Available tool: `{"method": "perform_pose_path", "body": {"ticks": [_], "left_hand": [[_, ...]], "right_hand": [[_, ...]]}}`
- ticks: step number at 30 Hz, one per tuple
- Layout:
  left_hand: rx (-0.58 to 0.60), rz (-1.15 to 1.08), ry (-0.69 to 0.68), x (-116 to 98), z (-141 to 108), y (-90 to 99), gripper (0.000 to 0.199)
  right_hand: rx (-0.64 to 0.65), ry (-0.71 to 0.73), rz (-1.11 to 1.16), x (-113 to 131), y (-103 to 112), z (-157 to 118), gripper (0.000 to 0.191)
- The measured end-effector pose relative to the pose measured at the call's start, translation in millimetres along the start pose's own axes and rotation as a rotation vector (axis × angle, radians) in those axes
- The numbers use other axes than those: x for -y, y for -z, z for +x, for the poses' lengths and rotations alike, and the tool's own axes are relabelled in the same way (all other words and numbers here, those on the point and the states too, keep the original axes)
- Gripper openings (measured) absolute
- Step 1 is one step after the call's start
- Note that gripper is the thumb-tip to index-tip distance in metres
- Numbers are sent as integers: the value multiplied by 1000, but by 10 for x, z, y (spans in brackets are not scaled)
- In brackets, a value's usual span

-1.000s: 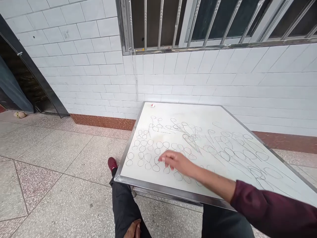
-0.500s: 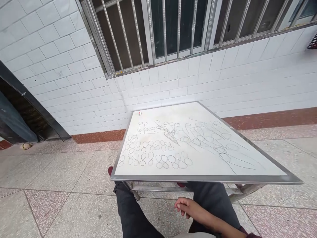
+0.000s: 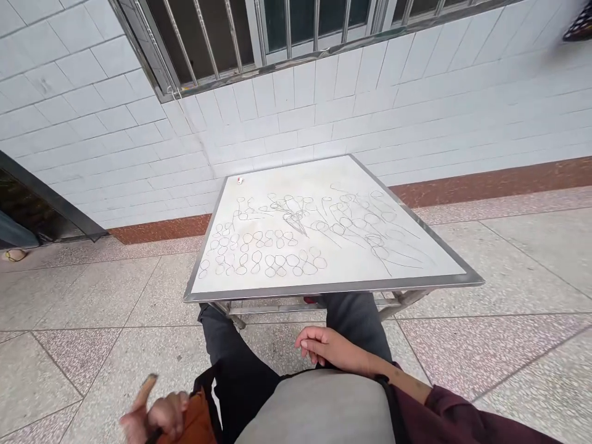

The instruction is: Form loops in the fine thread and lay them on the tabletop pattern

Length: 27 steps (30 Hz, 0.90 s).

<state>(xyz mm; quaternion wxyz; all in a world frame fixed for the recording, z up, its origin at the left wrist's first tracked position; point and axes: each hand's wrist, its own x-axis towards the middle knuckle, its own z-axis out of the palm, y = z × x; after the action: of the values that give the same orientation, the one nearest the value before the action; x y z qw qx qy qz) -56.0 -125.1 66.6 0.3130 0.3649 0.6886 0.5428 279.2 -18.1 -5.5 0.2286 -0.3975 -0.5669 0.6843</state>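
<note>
My right hand [image 3: 319, 345] hangs loosely over my lap in front of the table, fingers half bent and a little apart, with nothing seen in it. At the lower left, my left hand [image 3: 155, 413] is smeared by motion. One digit sticks up while the other fingers look curled, beside orange-brown cloth [image 3: 197, 419] at the cuff. Whether it holds anything is unclear. Before me stands a white-topped table [image 3: 277, 176] with a grey metal edge. Dark looped lines and long strokes [image 3: 296, 265] cover much of its top. Neither hand touches the table.
A small red-and-white thing [image 3: 240, 180] lies at the table's far left corner. Behind the table rises a white tiled wall [image 3: 277, 132] with a barred window [image 3: 277, 31]. My legs [image 3: 231, 357] reach under the front edge. A dark doorway [image 3: 28, 203] is at left.
My left hand has come into view at the lower left. My view has tilted down and shifted right, showing more of my torso. My right hand stays over my lap, fingers slightly looser.
</note>
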Motion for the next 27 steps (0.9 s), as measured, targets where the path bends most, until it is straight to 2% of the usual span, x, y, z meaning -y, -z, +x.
{"method": "perform_pose_path", "body": {"ticks": [1,2,4,5,6,8,11,13,15,16,18,20,21,23,27], "left_hand": [[47,-179,-7,-16,28,-285,58],[174,-259,33,-1,48,-580,55],[583,-229,120,105,94,-1096,54],[667,-207,134,179,136,-1284,53],[709,-196,137,255,198,-1420,52],[810,-121,123,389,381,-1574,52],[1016,89,113,527,703,-1718,54],[1116,153,133,605,853,-1866,55],[1181,195,143,698,902,-2054,55],[1198,211,142,753,889,-2149,56],[1199,223,127,879,805,-2308,58],[1170,214,103,1018,678,-2406,59],[1156,208,96,1087,612,-2430,60],[1142,200,95,1208,503,-2440,63],[1132,198,97,1315,452,-2385,66]], "right_hand": [[-34,-19,-24,-31,4,34,27],[-73,-33,-53,-78,6,83,25],[-109,-39,-65,-187,3,197,21],[-106,-35,-63,-231,0,250,20],[-97,-29,-59,-259,-3,294,18],[-68,-10,-49,-241,4,349,17],[-49,115,-57,-15,117,371,20],[-206,250,-96,206,318,353,25],[-465,316,-193,393,632,287,26],[-633,330,-269,452,819,228,26],[-951,357,-449,488,1207,57,25],[-1170,288,-598,434,1549,-154,23],[-1252,194,-652,388,1683,-255,22],[-1315,-23,-743,297,1867,-415,19],[-1293,-174,-792,206,1954,-488,13]]}}
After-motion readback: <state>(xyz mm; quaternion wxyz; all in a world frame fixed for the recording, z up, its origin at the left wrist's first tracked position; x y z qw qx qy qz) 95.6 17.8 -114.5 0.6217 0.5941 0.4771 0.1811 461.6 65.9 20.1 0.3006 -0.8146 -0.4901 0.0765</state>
